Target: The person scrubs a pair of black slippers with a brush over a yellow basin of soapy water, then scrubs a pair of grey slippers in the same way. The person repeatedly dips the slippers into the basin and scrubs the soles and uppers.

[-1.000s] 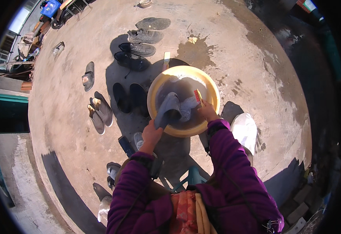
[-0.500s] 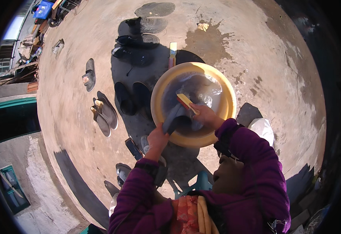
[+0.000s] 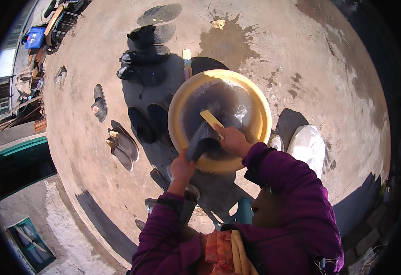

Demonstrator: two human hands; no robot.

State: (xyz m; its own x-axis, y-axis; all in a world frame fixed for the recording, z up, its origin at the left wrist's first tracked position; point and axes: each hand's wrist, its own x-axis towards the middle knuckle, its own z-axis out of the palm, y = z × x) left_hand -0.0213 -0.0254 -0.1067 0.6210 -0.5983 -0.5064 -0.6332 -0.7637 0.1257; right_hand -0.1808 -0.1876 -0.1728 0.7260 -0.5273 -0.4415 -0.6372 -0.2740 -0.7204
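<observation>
My left hand [image 3: 181,167] is closed on the near end of a dark grey shoe [image 3: 195,145], which reaches into the yellow plastic basin [image 3: 261,103] of murky, sudsy water. In my right hand [image 3: 230,139] is a scrub brush [image 3: 208,118], its yellow back uppermost and its bristle side down against the shoe; the bristles are mostly hidden. A second yellow-handled brush [image 3: 186,62] lies on the concrete just beyond the basin.
Shoes [image 3: 141,126] stand left of and beyond the basin, with grey slip-ons [image 3: 125,151] and a slipper [image 3: 98,103] farther left. A dark phone-like object [image 3: 159,178] lies near my left arm. Right: a white bundle [image 3: 308,149]. Below me: a teal stool [image 3: 244,211]. Far left: piled clutter [image 3: 33,73].
My right hand has swung the brush leftward from the basin's right side down onto the shoe, turning its bristles downward. The head view has shifted slightly; my left hand still grips the shoe.
</observation>
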